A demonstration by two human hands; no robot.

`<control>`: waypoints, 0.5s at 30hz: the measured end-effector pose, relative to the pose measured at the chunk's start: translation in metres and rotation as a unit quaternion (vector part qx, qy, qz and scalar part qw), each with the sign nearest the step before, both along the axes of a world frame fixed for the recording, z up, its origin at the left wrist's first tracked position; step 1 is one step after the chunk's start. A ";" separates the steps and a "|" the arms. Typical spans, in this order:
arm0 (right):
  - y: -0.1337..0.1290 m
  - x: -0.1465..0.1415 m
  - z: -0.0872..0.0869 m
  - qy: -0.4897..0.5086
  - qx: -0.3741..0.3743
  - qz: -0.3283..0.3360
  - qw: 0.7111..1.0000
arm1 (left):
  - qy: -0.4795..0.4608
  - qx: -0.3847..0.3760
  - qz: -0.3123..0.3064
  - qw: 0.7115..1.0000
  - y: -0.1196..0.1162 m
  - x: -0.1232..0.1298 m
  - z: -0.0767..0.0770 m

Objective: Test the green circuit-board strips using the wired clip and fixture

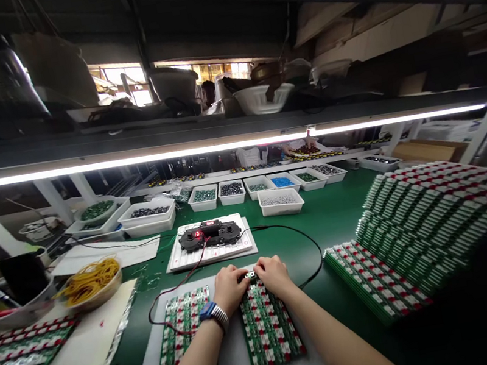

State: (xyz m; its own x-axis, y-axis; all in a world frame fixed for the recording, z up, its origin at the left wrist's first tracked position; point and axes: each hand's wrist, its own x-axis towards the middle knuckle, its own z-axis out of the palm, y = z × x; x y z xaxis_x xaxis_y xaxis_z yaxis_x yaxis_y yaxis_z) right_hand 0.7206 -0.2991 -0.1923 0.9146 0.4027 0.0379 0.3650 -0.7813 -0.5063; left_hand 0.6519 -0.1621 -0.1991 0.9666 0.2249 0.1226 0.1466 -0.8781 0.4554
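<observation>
A green circuit board panel (266, 327) with rows of white and red parts lies on a pale mat, its long side running away from me. My left hand (231, 288), with a blue-faced watch on the wrist, is closed at the panel's far left corner. My right hand (274, 276) grips the far right corner with bent fingers. Between the fingertips shows a short strip of the far end with small white parts; the exact finger contact is partly hidden. A second circuit board panel (181, 328) lies to the left, partly under my left forearm.
Ahead sits a black device (210, 235) with a red light and wires on a white tray. White bins (281, 201) of small parts line the back. Stacked circuit boards (444, 224) rise at right. A bowl of yellow rubber bands (93, 283) stands left. A lit shelf crosses above.
</observation>
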 end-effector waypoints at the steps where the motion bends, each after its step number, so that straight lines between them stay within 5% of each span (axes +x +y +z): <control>1: 0.000 -0.001 0.000 -0.005 0.001 -0.002 1.000 | 0.000 -0.001 0.001 1.000 0.000 0.000 0.000; 15: 0.000 -0.009 -0.004 -0.040 0.047 -0.023 0.998 | -0.007 -0.017 0.010 1.000 -0.001 0.000 -0.004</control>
State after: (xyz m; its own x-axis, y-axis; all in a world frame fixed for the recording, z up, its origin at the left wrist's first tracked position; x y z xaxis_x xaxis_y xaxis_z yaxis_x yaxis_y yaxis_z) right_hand 0.7111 -0.2992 -0.1966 0.9244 0.3517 0.1477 0.3725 -0.7488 -0.5483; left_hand 0.6518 -0.1629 -0.2026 0.9603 0.2482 0.1270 0.1575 -0.8588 0.4875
